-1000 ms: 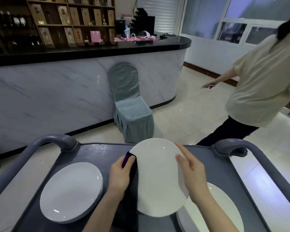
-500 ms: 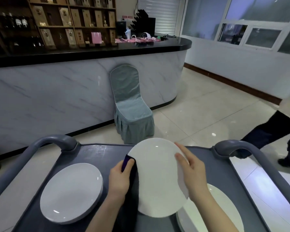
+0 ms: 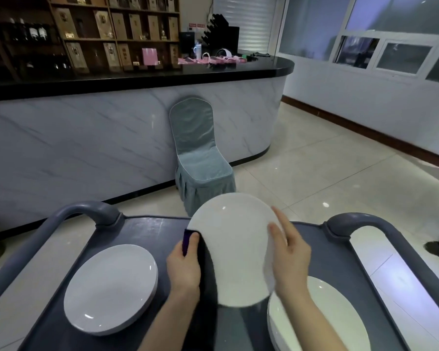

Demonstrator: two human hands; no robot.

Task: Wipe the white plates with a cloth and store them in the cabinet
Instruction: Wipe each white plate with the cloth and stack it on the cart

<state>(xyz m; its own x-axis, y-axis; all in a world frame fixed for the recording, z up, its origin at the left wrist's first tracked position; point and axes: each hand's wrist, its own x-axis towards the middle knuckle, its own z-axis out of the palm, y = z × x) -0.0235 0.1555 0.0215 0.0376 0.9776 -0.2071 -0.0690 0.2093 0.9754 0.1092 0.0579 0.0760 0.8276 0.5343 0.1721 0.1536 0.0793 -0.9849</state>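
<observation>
Wiping is under way, storing not begun: the left grip [image 3: 185,264] presses the dark cloth [image 3: 206,269] to the raised plate [image 3: 233,244] at 9 o'clock, and the right grip [image 3: 289,259] pinches its 3 o'clock rim. The left stack [image 3: 110,287] and right stack [image 3: 322,317] wait on the worktop [image 3: 147,231], with no cabinet in view

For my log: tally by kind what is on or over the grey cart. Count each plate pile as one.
held plate: 1
plate piles on the cart: 2 (left pile, right pile; the number of plates in each cannot be told)
dark cloth: 1
Total: 4
</observation>
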